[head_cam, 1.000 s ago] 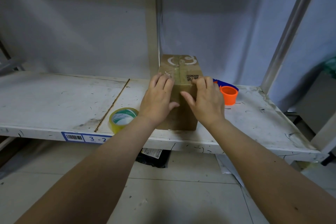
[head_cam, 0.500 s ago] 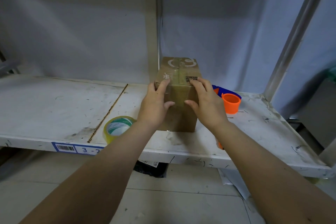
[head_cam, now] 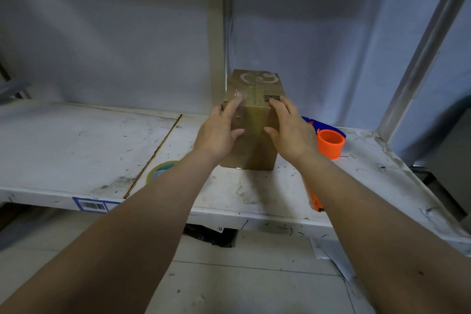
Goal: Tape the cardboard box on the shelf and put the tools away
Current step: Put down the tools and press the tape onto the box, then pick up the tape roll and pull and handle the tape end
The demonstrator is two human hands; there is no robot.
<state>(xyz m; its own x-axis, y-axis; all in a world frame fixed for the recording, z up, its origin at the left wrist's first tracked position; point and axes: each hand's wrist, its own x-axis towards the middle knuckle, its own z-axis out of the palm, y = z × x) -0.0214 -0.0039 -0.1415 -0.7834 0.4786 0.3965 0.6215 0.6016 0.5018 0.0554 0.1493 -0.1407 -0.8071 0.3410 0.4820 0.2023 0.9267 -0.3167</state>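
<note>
A tall brown cardboard box (head_cam: 255,88) stands upright on the white shelf (head_cam: 76,148), against the back near the centre post, with clear tape along its top seam and down the front. My left hand (head_cam: 219,132) lies flat on the box's front left corner. My right hand (head_cam: 290,130) lies flat on the front right corner. The fingertips of both reach the top edge, and the fingers are spread rather than wrapped around the box. A yellowish tape roll (head_cam: 159,172) lies on the shelf, partly hidden by my left forearm.
An orange and blue tape dispenser (head_cam: 330,145) stands right of the box. A small orange tool (head_cam: 315,202) peeks from under my right forearm near the shelf's front edge. Metal posts (head_cam: 216,33) frame the bay. A black bag (head_cam: 209,236) lies on the floor below.
The box now stands further from the shelf's front edge, with a scuffed patch showing in front of it. My fingers slid from the top down onto the front corners.
</note>
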